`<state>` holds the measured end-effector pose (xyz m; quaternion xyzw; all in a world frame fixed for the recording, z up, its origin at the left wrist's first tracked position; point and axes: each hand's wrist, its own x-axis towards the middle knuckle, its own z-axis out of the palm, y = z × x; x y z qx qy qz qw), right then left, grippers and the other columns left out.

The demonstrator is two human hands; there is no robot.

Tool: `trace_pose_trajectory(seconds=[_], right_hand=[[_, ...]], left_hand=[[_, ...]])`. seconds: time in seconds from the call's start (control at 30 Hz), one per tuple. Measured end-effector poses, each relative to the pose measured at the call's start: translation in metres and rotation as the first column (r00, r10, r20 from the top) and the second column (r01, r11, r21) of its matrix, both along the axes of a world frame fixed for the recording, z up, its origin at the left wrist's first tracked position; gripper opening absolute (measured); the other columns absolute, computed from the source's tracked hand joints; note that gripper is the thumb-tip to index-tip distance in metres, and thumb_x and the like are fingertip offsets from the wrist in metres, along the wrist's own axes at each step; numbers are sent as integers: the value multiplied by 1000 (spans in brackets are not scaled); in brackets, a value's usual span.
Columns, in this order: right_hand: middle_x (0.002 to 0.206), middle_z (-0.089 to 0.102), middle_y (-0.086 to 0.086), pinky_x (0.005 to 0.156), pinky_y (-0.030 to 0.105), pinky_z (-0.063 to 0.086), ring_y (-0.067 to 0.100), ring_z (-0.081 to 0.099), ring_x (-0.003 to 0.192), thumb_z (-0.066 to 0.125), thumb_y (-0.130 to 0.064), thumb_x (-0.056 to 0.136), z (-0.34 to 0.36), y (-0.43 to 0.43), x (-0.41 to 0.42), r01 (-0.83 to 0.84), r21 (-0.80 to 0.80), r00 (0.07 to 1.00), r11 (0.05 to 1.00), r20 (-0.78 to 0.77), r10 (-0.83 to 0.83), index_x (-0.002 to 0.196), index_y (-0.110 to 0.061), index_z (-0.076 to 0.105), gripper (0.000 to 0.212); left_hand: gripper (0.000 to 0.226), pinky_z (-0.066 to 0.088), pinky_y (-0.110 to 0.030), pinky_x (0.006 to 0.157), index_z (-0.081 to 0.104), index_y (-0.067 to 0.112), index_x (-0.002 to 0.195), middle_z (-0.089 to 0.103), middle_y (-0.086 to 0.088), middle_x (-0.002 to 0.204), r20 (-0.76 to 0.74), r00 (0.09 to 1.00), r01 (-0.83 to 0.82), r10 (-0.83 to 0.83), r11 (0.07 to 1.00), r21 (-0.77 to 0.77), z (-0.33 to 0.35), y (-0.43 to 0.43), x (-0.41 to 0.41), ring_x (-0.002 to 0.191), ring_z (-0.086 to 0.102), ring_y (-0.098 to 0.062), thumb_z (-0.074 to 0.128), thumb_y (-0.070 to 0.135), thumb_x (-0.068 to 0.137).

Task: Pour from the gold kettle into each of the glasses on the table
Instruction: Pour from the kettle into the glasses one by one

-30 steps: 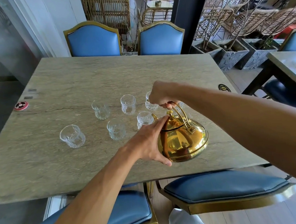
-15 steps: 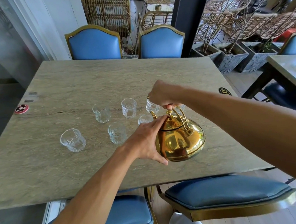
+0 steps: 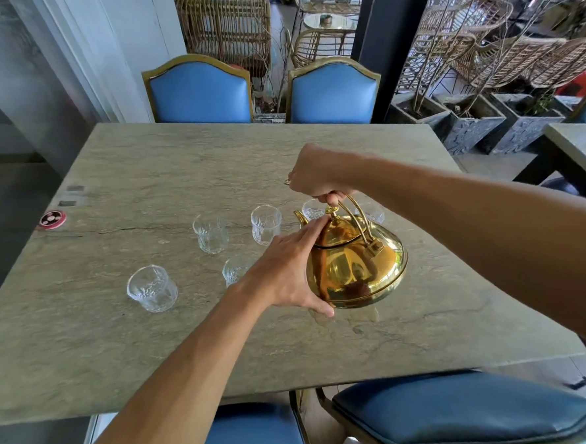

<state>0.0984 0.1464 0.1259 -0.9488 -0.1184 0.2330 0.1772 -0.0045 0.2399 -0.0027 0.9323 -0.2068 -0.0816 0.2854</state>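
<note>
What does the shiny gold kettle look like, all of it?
The round, shiny gold metal kettle mirrors its surroundings. It has a domed lid with a small knob, a curved spout and an arched wire handle. It tilts spout-first toward the clear glasses over the grey stone table. The right hand grips the handle; the left hand steadies its side, a fingertip on the lid.

Clear glasses (image 3: 151, 288) and a red disc (image 3: 52, 219) sit on the stone table (image 3: 212, 165).

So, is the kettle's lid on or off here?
On. The lid sits closed on the gold kettle, knob up, with the left hand touching it and the right hand gripping the handle.
</note>
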Motion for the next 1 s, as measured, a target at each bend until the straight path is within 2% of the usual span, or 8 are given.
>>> trace_pose_trajectory(seconds=[0.17,0.5,0.7,0.77,0.9,1.0], right_hand=[[65,57,20,40,26,34,22,44,42,45,-16,102,6,16,13,-32,-57,999,998,-10,31,81,4,59,32],[70,55,18,42,27,33,23,46,55,45,-12,99,6,42,36,-105,-132,994,986,-58,98,83,2,59,25],[70,57,16,47,30,38,25,50,60,46,-15,99,0,52,44,-128,-170,990,977,-72,117,83,2,62,28],[71,57,16,49,31,38,25,51,61,46,-16,100,-2,55,46,-136,-185,989,973,-79,123,85,2,62,28],[73,55,16,48,30,37,24,49,60,45,-16,101,-1,57,50,-149,-203,986,968,-101,130,88,1,62,27],[74,56,16,53,31,38,24,49,64,45,-18,101,-2,58,52,-158,-205,985,966,-104,139,89,2,63,29]], left_hand=[[161,24,-49,124,-8,31,161,18,2,169,-4,999,-35,34,998,-43,-3,8,12,150,29,-24,95,66,43],[160,30,-47,122,-5,31,162,27,3,166,-28,996,-90,87,989,-114,-6,20,28,147,36,-22,96,64,42],[158,33,-48,120,-2,33,161,34,3,162,-37,994,-104,100,982,-157,-10,25,33,143,41,-24,97,62,42],[158,32,-45,121,0,30,161,36,3,161,-32,995,-98,93,980,-174,-10,26,33,142,43,-23,99,60,42],[151,35,-28,116,10,23,160,46,0,153,-12,997,-78,77,971,-225,-7,27,35,134,51,-20,102,51,44],[149,39,-31,116,11,25,159,49,0,151,-17,997,-75,74,967,-244,-7,27,36,132,53,-19,101,52,44]])
